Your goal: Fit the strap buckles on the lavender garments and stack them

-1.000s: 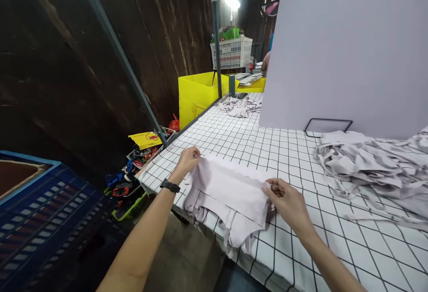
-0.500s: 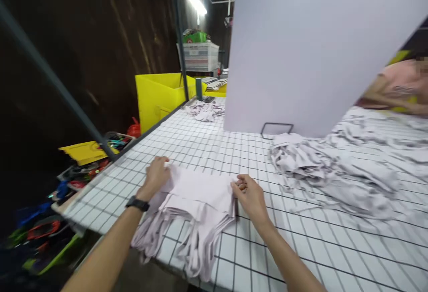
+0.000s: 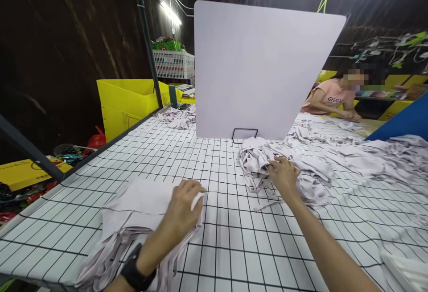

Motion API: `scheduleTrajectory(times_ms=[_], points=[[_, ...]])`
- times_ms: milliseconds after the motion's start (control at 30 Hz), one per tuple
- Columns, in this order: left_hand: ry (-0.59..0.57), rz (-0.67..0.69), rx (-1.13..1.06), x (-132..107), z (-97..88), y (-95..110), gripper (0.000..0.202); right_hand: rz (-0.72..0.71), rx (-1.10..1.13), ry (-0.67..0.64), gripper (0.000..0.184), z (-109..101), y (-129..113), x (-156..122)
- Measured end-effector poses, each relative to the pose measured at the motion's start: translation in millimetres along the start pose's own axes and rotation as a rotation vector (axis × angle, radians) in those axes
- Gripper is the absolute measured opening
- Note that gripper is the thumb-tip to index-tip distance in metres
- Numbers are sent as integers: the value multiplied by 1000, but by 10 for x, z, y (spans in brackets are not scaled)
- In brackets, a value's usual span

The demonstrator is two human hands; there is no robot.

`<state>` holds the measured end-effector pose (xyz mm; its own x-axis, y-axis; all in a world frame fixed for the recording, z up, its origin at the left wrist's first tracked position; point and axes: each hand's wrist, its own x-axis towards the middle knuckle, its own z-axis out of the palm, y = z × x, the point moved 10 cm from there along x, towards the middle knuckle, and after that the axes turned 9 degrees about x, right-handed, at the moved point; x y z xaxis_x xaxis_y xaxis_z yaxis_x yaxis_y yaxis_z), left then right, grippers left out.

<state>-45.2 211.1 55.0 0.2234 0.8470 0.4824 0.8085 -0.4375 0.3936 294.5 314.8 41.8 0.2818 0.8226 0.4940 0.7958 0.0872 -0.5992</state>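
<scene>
On the near left of the grid-patterned table lies a neat stack of pale fabric pieces (image 3: 143, 196), their long straps hanging toward the front edge. My left hand (image 3: 187, 203), with a black watch on its wrist, hovers over the stack's right side; thumb and fingers are apart and hold nothing. Ahead and to the right is a loose, crumpled pile of the same pale fabric (image 3: 254, 156). My right hand (image 3: 284, 174) reaches onto this pile, its fingers curled and pinching at a piece of the fabric. Part of the pile is hidden behind that hand.
A large pale board (image 3: 250, 73) stands upright in a black wire stand (image 3: 245, 130) behind the pile. More fabric (image 3: 377, 156) spreads to the right. A yellow bin (image 3: 129, 104) is beyond the left edge. Across the table sits a person in a pink shirt (image 3: 329, 96).
My left hand has crossed from the stack's left corner to its right side. My right hand has left the stack and moved right onto the crumpled pile. The view has turned right.
</scene>
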Motion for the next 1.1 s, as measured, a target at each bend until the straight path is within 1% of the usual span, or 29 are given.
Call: scheduleTrajectory(times_ms=[67, 133, 200, 267, 333, 400, 467, 500, 567, 633, 667, 733, 767, 800, 867, 900, 967, 1033, 1067, 1100], points=[[-33, 53, -81, 37, 192, 274, 21, -55, 34, -36, 23, 10, -53, -193], [-104, 69, -155, 76, 409, 474, 19, -100, 82, -76, 29, 18, -94, -466], [-208, 47, -205, 132, 656, 611, 18, -113, 124, -96, 36, 3, -83, -710], [-321, 21, -205, 215, 915, 719, 20, -92, 138, -68, 39, -47, -14, -816], [-403, 15, -170, 329, 1142, 819, 24, -51, 126, -7, 39, -106, 82, -740], [-442, 17, -133, 460, 1314, 905, 26, -16, 109, 31, 41, -119, 148, -528], [-447, 22, -113, 577, 1424, 981, 27, 2, 102, 15, 41, -69, 155, -278], [-446, 25, -103, 621, 1460, 1013, 27, 6, 103, -8, 38, -37, 137, -174], [-434, 28, -86, 674, 1489, 1059, 27, 18, 111, -52, 27, -9, 81, -67], [-406, 24, -76, 689, 1462, 1080, 33, 34, 129, -77, 23, -62, 7, -130], [-381, 33, -77, 686, 1425, 1096, 38, 40, 142, -85, 23, -116, -37, -225], [-313, 90, -83, 654, 1316, 1165, 51, 48, 175, -110, 24, -255, -145, -514], [-277, 137, -83, 619, 1252, 1216, 53, 50, 193, -129, 26, -330, -208, -690], [-247, 190, -76, 568, 1191, 1272, 48, 53, 212, -154, 28, -402, -274, -875], [-229, 282, -30, 413, 1100, 1358, 27, 62, 268, -217, 32, -531, -397, -1233], [-237, 318, 2, 313, 1065, 1381, 19, 68, 312, -274, 33, -563, -450, -1400], [-273, 379, 61, 75, 998, 1390, 18, 87, 379, -431, 34, -572, -507, -1698], [-330, 424, 114, -183, 926, 1354, 21, 125, 400, -601, 36, -542, -465, -1936], [-367, 435, 144, -303, 895, 1319, 23, 151, 395, -645, 36, -545, -398, -2007], [-414, 432, 178, -409, 874, 1270, 25, 182, 385, -656, 37, -560, -308, -2038]])
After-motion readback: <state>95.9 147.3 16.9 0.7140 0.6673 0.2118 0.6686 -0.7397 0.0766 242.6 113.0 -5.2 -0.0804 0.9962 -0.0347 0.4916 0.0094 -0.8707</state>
